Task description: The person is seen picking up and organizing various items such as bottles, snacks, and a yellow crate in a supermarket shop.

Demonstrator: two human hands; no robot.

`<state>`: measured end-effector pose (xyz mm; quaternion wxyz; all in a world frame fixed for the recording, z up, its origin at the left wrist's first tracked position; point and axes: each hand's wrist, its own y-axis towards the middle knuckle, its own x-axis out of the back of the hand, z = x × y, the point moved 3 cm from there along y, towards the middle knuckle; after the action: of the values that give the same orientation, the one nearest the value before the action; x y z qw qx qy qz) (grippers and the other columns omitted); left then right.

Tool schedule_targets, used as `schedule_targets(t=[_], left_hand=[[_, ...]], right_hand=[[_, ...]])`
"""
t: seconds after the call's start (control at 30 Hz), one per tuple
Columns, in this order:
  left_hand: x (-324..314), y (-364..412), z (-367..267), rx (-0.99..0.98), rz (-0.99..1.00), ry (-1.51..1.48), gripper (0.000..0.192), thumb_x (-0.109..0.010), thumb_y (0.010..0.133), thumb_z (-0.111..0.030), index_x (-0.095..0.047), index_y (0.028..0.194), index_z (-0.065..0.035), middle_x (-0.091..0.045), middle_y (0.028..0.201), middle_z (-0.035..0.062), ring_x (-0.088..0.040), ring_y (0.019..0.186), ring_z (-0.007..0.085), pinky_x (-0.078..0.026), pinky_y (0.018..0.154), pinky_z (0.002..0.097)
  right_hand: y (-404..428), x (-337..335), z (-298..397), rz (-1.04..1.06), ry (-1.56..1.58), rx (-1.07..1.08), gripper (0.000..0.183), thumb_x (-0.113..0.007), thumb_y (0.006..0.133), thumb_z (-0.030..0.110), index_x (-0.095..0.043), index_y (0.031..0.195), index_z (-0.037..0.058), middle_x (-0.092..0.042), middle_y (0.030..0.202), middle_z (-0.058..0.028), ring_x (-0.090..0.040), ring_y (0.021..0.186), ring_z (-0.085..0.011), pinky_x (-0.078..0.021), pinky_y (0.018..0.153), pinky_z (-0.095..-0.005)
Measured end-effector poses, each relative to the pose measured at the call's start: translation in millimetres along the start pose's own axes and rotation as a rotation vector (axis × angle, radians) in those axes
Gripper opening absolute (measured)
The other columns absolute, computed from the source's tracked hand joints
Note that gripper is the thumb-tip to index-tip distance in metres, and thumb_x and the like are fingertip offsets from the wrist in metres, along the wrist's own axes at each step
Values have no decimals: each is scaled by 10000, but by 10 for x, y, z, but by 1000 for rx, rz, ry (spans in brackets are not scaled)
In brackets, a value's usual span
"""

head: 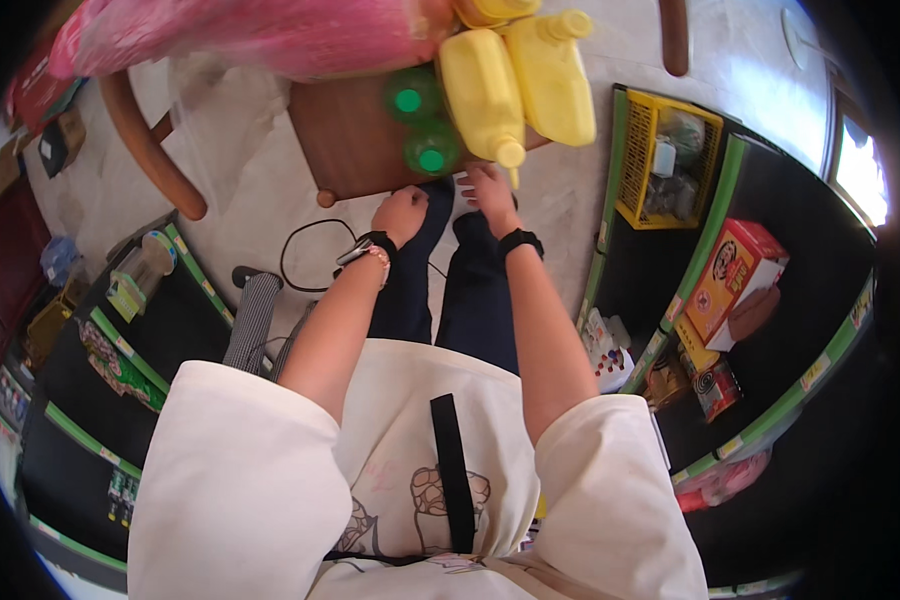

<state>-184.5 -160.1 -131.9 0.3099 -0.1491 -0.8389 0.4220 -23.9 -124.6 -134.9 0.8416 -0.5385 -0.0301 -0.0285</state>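
Before me is a brown wooden seat or low table top (337,127). Two green-capped clear bottles (431,142) and several yellow plastic jugs (483,97) stand or lean on it. Close to its near edge, my left hand (402,216) has its fingers curled; whether anything is in them is hidden. My right hand (489,199) is just below the nearest jug's cap, its fingers apart by the edge, with no object visible in it. A pink plastic bag (270,34), blurred, covers the far side.
Shelving with green price rails flanks me on both sides. On the right are a yellow plastic basket (630,165) and an orange-red box (731,277). A curved wooden piece (153,150) stands at left. A black cable (283,259) loops over the floor near a striped trouser leg (251,322).
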Motion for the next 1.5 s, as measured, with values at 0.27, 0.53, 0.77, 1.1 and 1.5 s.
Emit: schedule_targets(t=[0.27,0.53,0.77,1.1,1.5], left_hand=[[-118,-41,-229,-66,124,162,264,-450,806,-243,-592,940,-67,-629,812,107,-598,804,248,-450,724,315],[-303,-36,-377,-91,138,226,269,-446,803,-235,-589,950,-61,-628,806,105,-598,794,236,-444,725,308],[-735,-251,-497,-89,232,304,272,-437,785,-254,-602,935,-99,-610,913,137,-564,880,317,-442,773,387],[-1686,-579,-749,-223,289,501,278,-446,791,-230,-606,936,-55,-625,839,124,-589,837,281,-449,739,347],[-2727,-1196,-889,-253,428,640,297,-452,787,-245,-599,977,-71,-619,895,139,-582,863,289,-444,770,351]], right_hand=[[-122,260,-414,-18,-14,28,277,-465,798,165,-571,990,-4,-610,751,-105,-565,631,-145,-451,562,-262],[-211,605,-707,-45,90,-27,282,-467,797,170,-562,999,-2,-605,757,-94,-541,614,-137,-432,557,-252],[-366,957,-898,-83,198,15,264,-469,800,175,-560,982,7,-600,737,-82,-527,602,-123,-427,559,-248],[-724,1712,-1641,-218,294,-7,252,-475,811,179,-570,973,10,-609,771,-87,-554,633,-131,-441,585,-251],[-1286,2392,-2748,-337,403,-71,262,-483,825,219,-565,972,18,-619,742,-68,-562,613,-132,-442,559,-247]])
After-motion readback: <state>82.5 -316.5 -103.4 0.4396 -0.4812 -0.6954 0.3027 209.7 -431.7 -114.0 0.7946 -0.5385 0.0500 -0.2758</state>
